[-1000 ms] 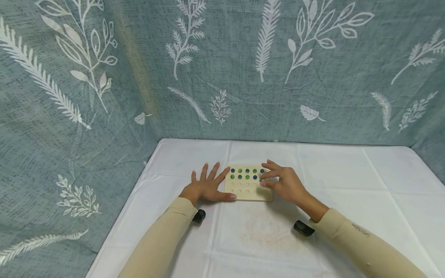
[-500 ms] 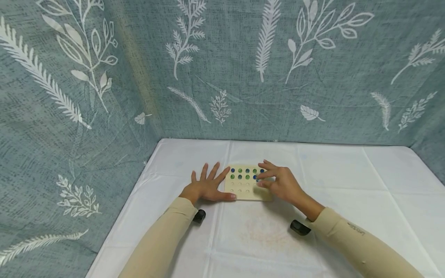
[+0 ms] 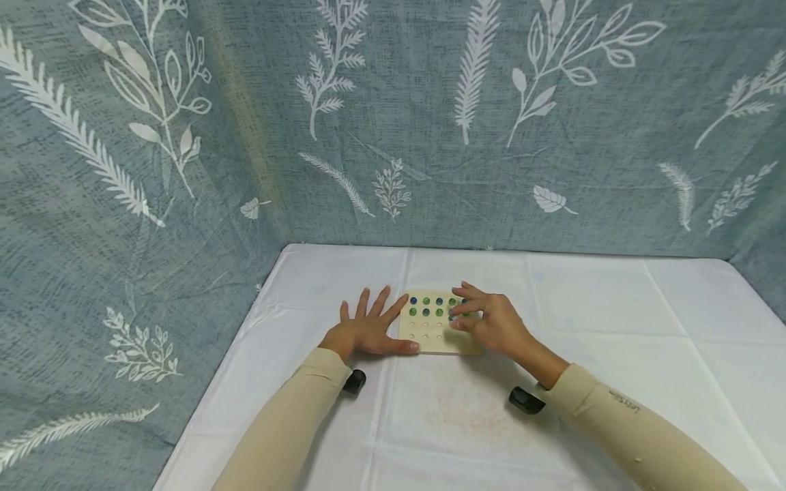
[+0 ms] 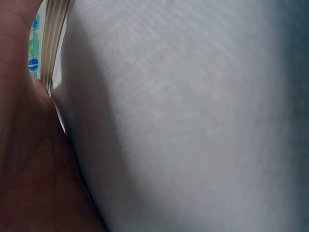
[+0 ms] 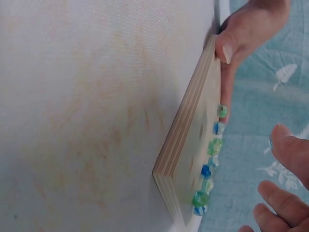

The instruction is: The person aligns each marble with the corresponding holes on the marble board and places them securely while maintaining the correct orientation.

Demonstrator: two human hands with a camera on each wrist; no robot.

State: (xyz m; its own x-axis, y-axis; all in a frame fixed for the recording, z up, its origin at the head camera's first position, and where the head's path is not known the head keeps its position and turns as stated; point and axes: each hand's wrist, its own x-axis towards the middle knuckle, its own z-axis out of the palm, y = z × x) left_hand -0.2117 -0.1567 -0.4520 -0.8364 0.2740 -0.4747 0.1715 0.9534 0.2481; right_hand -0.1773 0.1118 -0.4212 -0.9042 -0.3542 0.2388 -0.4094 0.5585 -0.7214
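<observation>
A pale wooden board (image 3: 451, 346) with rows of round hollows lies on the table. Blue and green marbles (image 3: 426, 312) fill its two far rows; hollows in the nearer rows show bare. My left hand (image 3: 362, 334) is spread flat at the board's left end, thumb resting on the near corner and index fingertip at the far one. Over the right part of the board, my right hand (image 3: 494, 320) pinches a small bluish marble (image 3: 452, 318) between thumb and index finger, its other fingers raised. Only a sliver of that marble shows behind the thumb (image 5: 289, 150) in the right wrist view.
White cloth covers the table (image 3: 467, 436), with a faint brownish stain in front of the board. A blue-green leaf-patterned curtain (image 3: 417, 123) hangs behind and to the left. Black wrist devices (image 3: 527, 400) sit under both beige sleeves (image 3: 614, 416).
My right hand has moved a little to the left over the board with the marble, uncovering part of the rightmost column. The left hand keeps its place on the board.
</observation>
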